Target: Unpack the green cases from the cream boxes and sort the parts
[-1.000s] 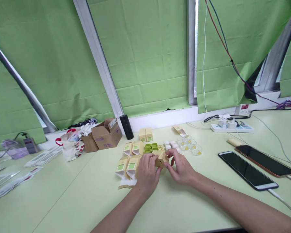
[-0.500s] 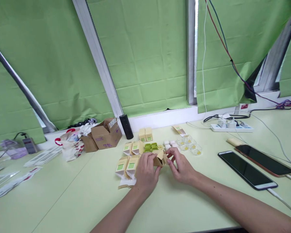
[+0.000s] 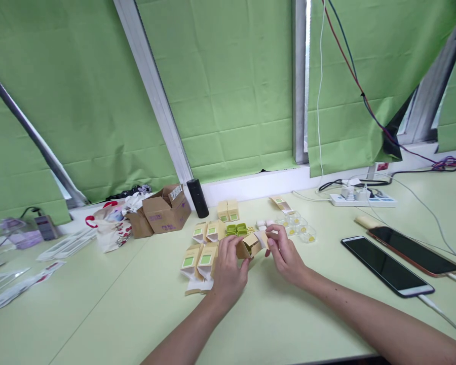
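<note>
Between my hands is a small tan cardboard box (image 3: 250, 245), lying on its side with one end facing right. My left hand (image 3: 230, 266) wraps round its left part. With finger and thumb, my right hand (image 3: 285, 252) pinches the pale end flap, which is pulled out to the right. Left of my left hand stand several similar tan boxes (image 3: 189, 257) with green labels and loose flaps. Just behind the held box are green square trays (image 3: 236, 229) and white pieces (image 3: 264, 223). Clear round containers with yellow centres (image 3: 297, 223) lie beyond my right hand.
Two tan boxes (image 3: 228, 210) stand farther back, near a black cylinder (image 3: 198, 198). A flattened box (image 3: 281, 204) lies behind the clear containers. To the right are phones (image 3: 387, 266) with cables and a power strip (image 3: 365, 200). An open brown carton (image 3: 167, 210) and a bag (image 3: 112, 228) are at left.
The flap at the box's right end has swung outward to the right, with my right hand moving slightly right and holding it. My left hand keeps its place on the box.
</note>
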